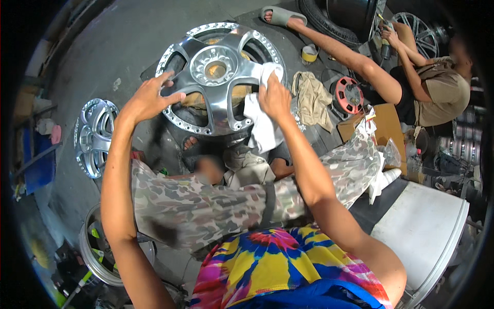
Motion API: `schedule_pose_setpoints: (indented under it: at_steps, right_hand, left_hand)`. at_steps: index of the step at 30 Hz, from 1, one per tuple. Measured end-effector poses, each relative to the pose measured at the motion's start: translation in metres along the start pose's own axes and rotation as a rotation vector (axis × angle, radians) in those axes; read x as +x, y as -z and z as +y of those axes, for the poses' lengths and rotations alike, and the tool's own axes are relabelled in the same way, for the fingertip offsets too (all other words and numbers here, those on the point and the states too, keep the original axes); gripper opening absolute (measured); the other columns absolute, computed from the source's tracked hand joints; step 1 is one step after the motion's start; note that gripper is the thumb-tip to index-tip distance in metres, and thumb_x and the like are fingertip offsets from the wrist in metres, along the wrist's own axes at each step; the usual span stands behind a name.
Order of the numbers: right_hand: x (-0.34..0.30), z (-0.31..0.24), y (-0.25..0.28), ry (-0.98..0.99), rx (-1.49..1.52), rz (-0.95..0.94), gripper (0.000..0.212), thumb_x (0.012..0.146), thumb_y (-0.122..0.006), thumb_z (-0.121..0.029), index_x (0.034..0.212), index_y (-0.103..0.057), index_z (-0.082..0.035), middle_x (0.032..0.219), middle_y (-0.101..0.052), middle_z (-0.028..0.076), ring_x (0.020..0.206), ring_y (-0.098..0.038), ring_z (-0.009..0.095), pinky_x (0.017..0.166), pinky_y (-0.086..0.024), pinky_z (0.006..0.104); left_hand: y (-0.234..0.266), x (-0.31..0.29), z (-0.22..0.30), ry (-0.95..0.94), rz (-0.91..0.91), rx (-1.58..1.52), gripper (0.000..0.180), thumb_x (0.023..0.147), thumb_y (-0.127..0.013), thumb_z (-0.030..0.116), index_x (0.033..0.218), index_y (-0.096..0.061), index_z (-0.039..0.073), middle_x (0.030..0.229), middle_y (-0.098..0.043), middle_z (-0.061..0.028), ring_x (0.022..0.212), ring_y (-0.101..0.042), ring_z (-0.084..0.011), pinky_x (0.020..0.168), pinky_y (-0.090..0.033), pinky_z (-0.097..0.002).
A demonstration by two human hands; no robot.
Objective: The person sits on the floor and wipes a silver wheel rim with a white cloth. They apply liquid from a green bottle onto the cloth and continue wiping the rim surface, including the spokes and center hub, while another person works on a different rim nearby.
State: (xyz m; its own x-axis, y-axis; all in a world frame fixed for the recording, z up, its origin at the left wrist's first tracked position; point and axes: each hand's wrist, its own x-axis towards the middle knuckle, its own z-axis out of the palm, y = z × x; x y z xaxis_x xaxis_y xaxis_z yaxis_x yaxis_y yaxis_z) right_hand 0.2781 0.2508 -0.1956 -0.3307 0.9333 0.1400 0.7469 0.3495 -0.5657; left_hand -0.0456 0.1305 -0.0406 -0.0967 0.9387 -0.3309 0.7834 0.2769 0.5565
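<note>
Perhaps the wheel (221, 95), face-up ahead above the floor (131, 49), turns or scuffs if the left hand (146, 99), grip spread at its edge, slips, or the cloth (263, 130) pinched in the right hand (276, 99) snags.

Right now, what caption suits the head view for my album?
Left hand at a shiny spoked wheel, right hand holding a white cloth against it.

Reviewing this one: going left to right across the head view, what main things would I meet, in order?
Silver wheel at far left → left hand → large wheel's hub → right hand with white cloth → beige cloth → red reel → spoked wheel.
</note>
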Motion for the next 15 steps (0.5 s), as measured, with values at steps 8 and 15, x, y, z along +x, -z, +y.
schedule_pose_setpoints:
  at_steps: [8,15]
  right_hand:
    - [-0.010,0.006,0.010,-0.006,0.033,-0.058,0.053,0.092,-0.058,-0.016,0.142,-0.054,-0.003,0.136,-0.062,0.030,0.110,-0.064,0.054,0.093,-0.053,0.0592]
    - [-0.028,0.017,0.003,0.175,0.026,0.147,0.042,0.093,-0.059,-0.016,0.130,-0.056,0.003,0.103,-0.071,0.031,0.091,-0.068,0.055,0.082,-0.053,0.0638]
  left_hand:
    - [0.001,0.008,-0.011,-0.055,0.031,0.032,0.092,0.089,-0.079,0.052,0.153,-0.048,-0.006,0.135,-0.068,-0.0283,0.131,-0.063,-0.0401,0.111,-0.048,-0.0447]
    - [-0.002,0.010,-0.009,-0.100,0.000,-0.020,0.088,0.092,-0.078,0.051,0.155,-0.047,-0.003,0.136,-0.067,-0.0298,0.130,-0.064,-0.0404,0.109,-0.049,-0.0457]
